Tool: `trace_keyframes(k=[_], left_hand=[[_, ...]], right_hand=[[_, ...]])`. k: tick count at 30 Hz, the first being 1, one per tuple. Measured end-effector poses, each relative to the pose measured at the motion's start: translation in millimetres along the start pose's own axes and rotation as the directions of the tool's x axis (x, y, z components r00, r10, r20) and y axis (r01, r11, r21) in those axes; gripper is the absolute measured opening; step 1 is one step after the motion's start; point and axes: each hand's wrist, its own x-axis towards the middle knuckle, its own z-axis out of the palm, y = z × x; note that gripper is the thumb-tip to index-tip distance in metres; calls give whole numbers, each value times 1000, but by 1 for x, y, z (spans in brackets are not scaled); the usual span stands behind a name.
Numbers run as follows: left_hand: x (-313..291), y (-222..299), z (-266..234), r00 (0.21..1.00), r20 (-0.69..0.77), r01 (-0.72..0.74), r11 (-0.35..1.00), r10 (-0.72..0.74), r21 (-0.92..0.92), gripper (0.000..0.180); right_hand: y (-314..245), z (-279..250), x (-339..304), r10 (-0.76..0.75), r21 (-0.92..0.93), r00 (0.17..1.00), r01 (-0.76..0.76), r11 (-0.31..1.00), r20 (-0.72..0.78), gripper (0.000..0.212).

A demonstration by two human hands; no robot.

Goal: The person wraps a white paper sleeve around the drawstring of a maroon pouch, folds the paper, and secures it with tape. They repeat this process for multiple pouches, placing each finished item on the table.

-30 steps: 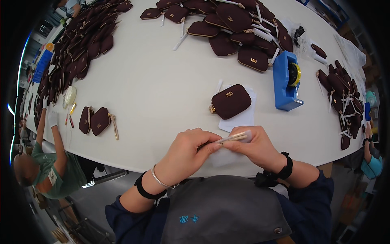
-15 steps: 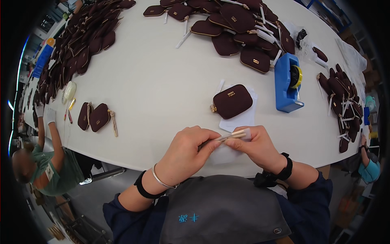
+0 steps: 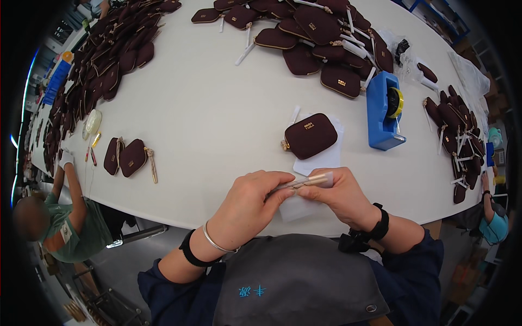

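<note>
Now both hands pinch the thin tassel (image 3: 305,182), lying nine-to-three: left hand (image 3: 253,198) at nine, right hand (image 3: 340,195) at three

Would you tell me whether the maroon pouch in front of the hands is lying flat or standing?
Flat: the maroon pouch lies face-up on white paper.

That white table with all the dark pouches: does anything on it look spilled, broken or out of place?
Nothing stands out. The pouches lie in loose heaps, one pouch rests on white paper, and the blue tape dispenser stands upright.
</note>
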Motion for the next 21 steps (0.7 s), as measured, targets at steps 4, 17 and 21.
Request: trace_keyframes(k=[4, 17, 21], left_hand=[[-1, -1, 1, 1000, -21, -6, 1000, 7, 20, 22], [3, 5, -4, 998, 12, 55, 998, -55, 22, 16], [4, 5, -4, 1000, 1, 18, 994, -18, 109, 15]], right_hand=[[-1, 2, 0, 5, -2, 1000, -5, 1000, -5, 17], [2, 5, -1, -57, -72, 998, 56, 996, -13, 20], [2, 6, -2, -42, -39, 998, 41, 998, -39, 20]])
